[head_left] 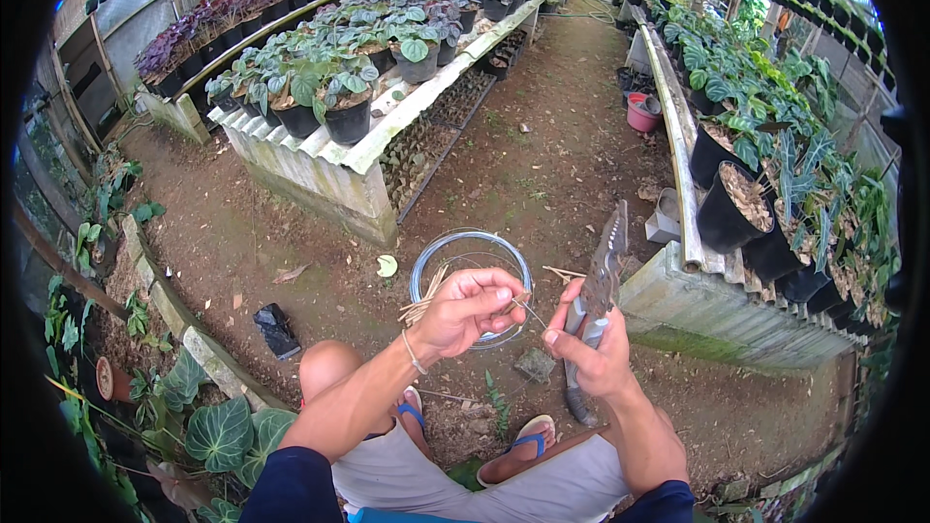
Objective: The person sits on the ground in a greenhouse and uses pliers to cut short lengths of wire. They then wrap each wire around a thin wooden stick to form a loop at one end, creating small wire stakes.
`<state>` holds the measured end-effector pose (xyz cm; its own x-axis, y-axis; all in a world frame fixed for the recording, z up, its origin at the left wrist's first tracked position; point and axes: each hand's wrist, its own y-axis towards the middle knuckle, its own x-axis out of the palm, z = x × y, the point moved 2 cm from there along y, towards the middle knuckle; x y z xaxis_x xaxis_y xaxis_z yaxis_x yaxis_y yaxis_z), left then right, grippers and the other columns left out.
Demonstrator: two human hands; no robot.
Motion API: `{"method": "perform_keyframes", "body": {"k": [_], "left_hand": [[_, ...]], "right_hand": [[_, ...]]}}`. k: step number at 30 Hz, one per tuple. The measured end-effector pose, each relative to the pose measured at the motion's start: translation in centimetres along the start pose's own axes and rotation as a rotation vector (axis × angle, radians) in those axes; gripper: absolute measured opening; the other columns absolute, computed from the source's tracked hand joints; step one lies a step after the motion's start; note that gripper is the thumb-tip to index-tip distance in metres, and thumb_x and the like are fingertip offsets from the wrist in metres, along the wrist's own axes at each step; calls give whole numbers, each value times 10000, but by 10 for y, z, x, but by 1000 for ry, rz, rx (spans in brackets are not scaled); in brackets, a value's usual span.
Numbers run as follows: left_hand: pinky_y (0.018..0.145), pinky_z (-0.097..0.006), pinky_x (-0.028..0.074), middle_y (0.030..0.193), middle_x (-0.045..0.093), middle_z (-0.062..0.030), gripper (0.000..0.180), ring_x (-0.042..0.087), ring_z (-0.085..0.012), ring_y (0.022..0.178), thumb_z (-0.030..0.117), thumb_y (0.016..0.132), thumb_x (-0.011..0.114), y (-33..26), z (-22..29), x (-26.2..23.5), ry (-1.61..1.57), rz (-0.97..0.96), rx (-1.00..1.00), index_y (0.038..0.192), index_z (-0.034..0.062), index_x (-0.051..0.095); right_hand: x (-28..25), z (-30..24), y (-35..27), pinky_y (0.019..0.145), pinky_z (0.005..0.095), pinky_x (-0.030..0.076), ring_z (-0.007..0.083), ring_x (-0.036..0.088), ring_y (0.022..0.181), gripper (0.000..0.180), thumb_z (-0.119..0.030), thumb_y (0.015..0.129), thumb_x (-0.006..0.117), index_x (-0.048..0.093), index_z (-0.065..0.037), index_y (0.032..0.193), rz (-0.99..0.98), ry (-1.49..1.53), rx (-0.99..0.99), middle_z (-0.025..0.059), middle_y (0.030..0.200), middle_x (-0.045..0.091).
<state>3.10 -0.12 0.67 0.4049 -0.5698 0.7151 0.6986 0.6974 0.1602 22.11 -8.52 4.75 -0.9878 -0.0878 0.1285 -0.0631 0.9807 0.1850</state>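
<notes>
Both my hands are raised over a coil of pale blue-grey wire [417, 276] on the soil. My left hand [475, 308] pinches a thin length of wire [530, 311], which runs across toward my right hand [599, 349]. Gripped in my right hand is a pair of shears [606, 266] with grey handles and a notched, worn metal head pointing away from me. The right thumb and forefinger come close to the wire's other end; whether they pinch it I cannot tell. Beside the coil, partly behind my left hand, lies a bundle of thin sticks [418, 312].
A stone [535, 364] and a dark curved handle [579, 407] lie before my feet. At left sits a crumpled black bag [277, 331]. Benches with potted plants [347, 118] flank a dirt path; a pink bucket [642, 112] stands by the right bench [727, 315].
</notes>
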Motion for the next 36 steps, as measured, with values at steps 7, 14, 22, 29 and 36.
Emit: {"method": "perform_keyframes", "body": {"k": [7, 14, 22, 29, 36], "left_hand": [[659, -235, 497, 972, 726, -141, 157, 609, -112, 747, 102, 1009, 634, 0, -1, -5, -7, -11, -30, 1118, -9, 660], [615, -203, 440, 972, 733, -128, 167, 567, -78, 727, 87, 1012, 631, 0, -1, -3, 29, -7, -2, 1148, -3, 670], [612, -194, 436, 987, 734, -117, 196, 567, -74, 724, 72, 1012, 642, 6, -2, 0, 78, 100, 32, 1179, -25, 675], [626, -198, 469, 995, 736, -101, 210, 588, -60, 742, 72, 997, 670, 9, 6, -14, 285, 418, 112, 1179, -32, 679], [636, -201, 494, 972, 730, -86, 184, 598, -68, 730, 86, 1002, 658, 6, 8, -25, 218, 520, -18, 1145, -28, 681]], "right_hand": [[-5, 7, 6, 580, 300, 456, 153, 580, 640, 464, 53, 824, 689, 461, -53, 1215, 31, 73, 68, 79, 807, 604], [-5, 6, 5, 574, 302, 453, 156, 585, 642, 462, 54, 825, 690, 468, -56, 1215, 20, 67, 68, 78, 801, 603], [-10, 12, 12, 595, 295, 472, 142, 592, 663, 440, 4, 843, 719, 528, -44, 1236, 199, -226, -3, 63, 834, 626], [-8, -3, 7, 650, 386, 530, 301, 623, 715, 592, -55, 656, 792, 638, -31, 1228, 298, -1128, -528, 110, 863, 613], [-4, 11, 6, 650, 383, 554, 307, 665, 736, 580, -61, 659, 806, 642, -28, 1215, 278, -1167, -406, 123, 876, 634]]}}
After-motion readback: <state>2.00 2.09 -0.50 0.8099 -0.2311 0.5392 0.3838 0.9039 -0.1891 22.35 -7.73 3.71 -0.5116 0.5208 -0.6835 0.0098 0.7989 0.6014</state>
